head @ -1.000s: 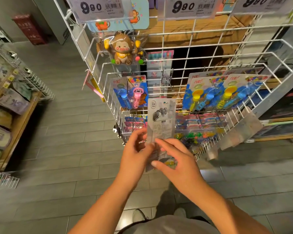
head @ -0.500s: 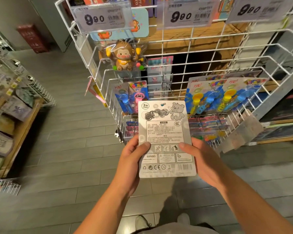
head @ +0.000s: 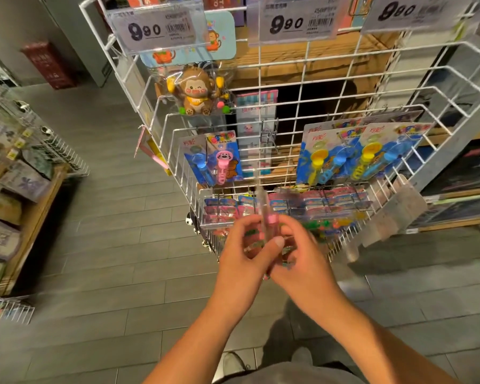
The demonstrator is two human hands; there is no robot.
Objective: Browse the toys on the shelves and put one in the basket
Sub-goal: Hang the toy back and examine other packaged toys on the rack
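Note:
A carded toy pack [head: 266, 217] stands edge-on between my hands, blurred, with a pink toy part showing on its side. My left hand [head: 244, 250] grips its left face with the thumb across the edge. My right hand [head: 302, 256] curls round its right face. Both hands are just in front of the white wire rack [head: 297, 112]. On the rack hang blue and pink bubble wand packs [head: 214, 159], yellow and blue wand packs [head: 358, 153] and a brown monkey toy [head: 197, 90]. No basket is in view.
Price tags reading 9.80 [head: 153, 29] clip to the rack's top. A lower wire bin [head: 283, 209] holds small colourful packs. A wooden shelf with bagged goods [head: 14, 195] stands at the left. Grey tiled floor [head: 108, 273] lies between; my shoes [head: 233, 364] show below.
The pack showed its printed back flat to me half a second ago; now it is turned edge-on, and my hands have closed in round it.

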